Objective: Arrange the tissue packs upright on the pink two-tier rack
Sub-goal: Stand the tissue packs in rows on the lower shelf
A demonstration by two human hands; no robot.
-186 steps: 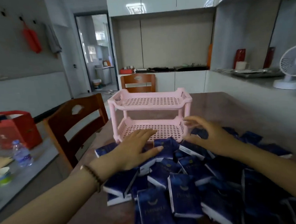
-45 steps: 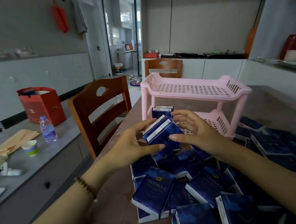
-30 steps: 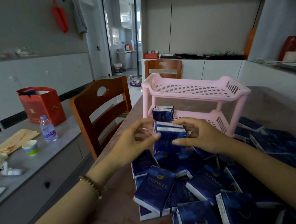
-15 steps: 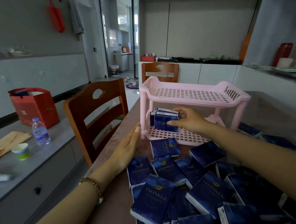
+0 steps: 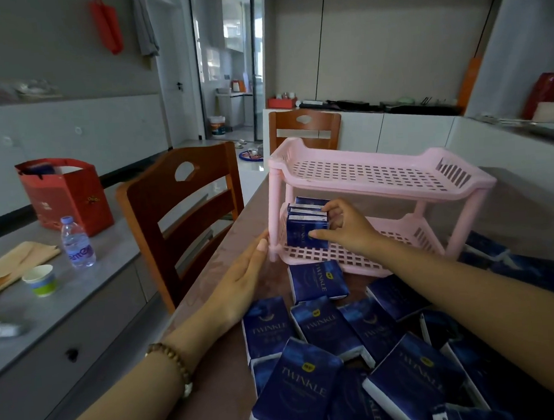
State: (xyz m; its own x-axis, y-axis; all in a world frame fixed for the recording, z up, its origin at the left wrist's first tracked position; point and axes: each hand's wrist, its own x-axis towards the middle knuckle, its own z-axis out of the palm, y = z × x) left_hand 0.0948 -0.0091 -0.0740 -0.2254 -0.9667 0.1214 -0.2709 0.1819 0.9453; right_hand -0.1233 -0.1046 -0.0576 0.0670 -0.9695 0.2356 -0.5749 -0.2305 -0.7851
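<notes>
Here, I am pinching an upright tissue pack [image 5: 303, 233] with my right hand [image 5: 347, 230] on the lower tier, left end, of the pink rack [image 5: 366, 189], while my left hand [image 5: 241, 279], fingers straight, is touching its front post [image 5: 274, 216].

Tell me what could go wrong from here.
The upright packs stand at the lower tier's left end with bare shelf beside them; when the right hand releases, they may topple. The left hand only touches the rack's post, so a push might slide the rack.
</notes>
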